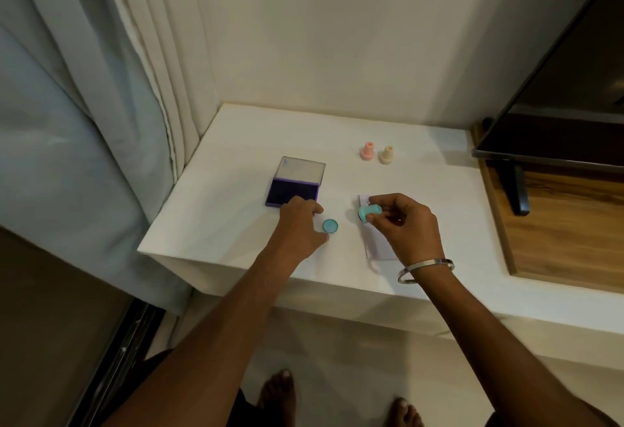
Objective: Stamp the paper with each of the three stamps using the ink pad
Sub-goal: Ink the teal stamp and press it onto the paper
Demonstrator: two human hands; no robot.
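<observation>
Head view: on a white surface (209, 217), the right hand (405, 224) grips a teal stamp (368, 213) over the paper (380, 247) near the front edge. The left hand (299, 224), loosely curled and holding nothing, rests beside a teal cap (330, 226) and the open purple ink pad (293, 187). Pink stamp (367, 150) and beige stamp (386, 155) stand upright toward the back.

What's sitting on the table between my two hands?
In the head view, a round teal stamp cap lies flat on the white table between the left hand and right hand.
</observation>
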